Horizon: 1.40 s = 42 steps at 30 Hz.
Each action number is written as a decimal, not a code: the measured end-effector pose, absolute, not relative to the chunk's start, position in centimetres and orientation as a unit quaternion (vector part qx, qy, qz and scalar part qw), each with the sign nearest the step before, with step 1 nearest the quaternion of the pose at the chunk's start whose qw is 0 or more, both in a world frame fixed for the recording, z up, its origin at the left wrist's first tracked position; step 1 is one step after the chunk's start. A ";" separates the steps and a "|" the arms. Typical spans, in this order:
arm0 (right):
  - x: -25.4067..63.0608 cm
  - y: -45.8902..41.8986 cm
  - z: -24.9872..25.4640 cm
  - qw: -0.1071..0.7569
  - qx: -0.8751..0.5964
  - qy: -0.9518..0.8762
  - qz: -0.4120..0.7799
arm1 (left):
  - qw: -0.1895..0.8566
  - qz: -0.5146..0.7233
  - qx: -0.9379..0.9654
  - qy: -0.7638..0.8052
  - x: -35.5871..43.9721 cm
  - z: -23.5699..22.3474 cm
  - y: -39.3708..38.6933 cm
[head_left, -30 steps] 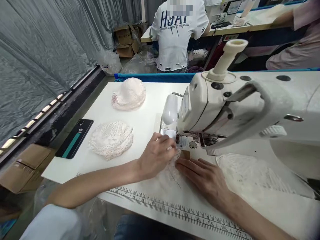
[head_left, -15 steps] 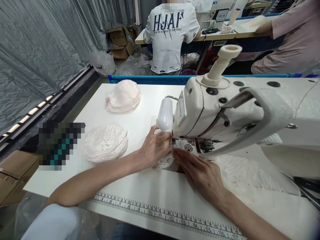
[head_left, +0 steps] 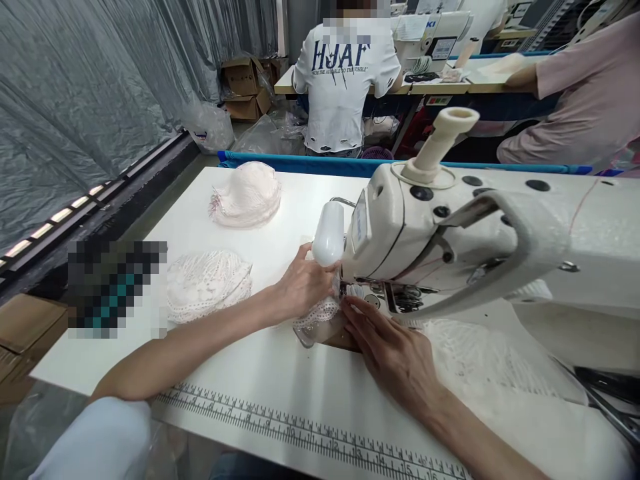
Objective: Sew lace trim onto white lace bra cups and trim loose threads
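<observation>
A white lace piece (head_left: 323, 311) with a scalloped, holed edge lies under the needle end of the white sewing machine (head_left: 395, 220). My left hand (head_left: 306, 285) is closed on the lace from the left, fingers curled beside the needle area. From the right, my right hand (head_left: 393, 350) has its fingers pressed together, fingertips at the lace's edge just in front of the needle. The needle itself is hidden by the machine head and my fingers. A glossy white lamp-like part (head_left: 329, 233) hangs above my left fingers.
A stack of white lace pieces (head_left: 207, 283) and a pale pink fabric stack (head_left: 247, 193) rest at the left. More lace (head_left: 490, 360) spreads right of my right hand, near dark-handled scissors (head_left: 605, 387). A printed ruler (head_left: 300, 430) runs along the front edge. Two people sit beyond.
The lace has shifted away from me toward the needle, uncovering a clear plate corner below it. Both hands keep their hold near the needle. The view has tilted slightly.
</observation>
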State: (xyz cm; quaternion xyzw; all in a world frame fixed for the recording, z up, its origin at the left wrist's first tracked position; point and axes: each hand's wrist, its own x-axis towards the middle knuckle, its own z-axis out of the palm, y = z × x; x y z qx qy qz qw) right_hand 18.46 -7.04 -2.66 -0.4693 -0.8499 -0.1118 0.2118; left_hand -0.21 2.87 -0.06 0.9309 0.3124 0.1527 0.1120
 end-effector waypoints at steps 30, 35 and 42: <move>18.4 -7.4 -2.0 0.268 -0.433 -0.857 -0.073 | -0.060 0.106 0.932 0.342 0.0 0.0 -2.8; 18.6 -7.3 -2.0 0.273 -0.454 -0.848 -0.032 | -0.075 0.087 0.930 0.349 0.1 0.1 -3.6; 17.7 -8.0 -0.6 0.246 -0.482 -0.837 0.083 | 0.006 0.119 0.935 0.333 -1.7 1.7 -11.2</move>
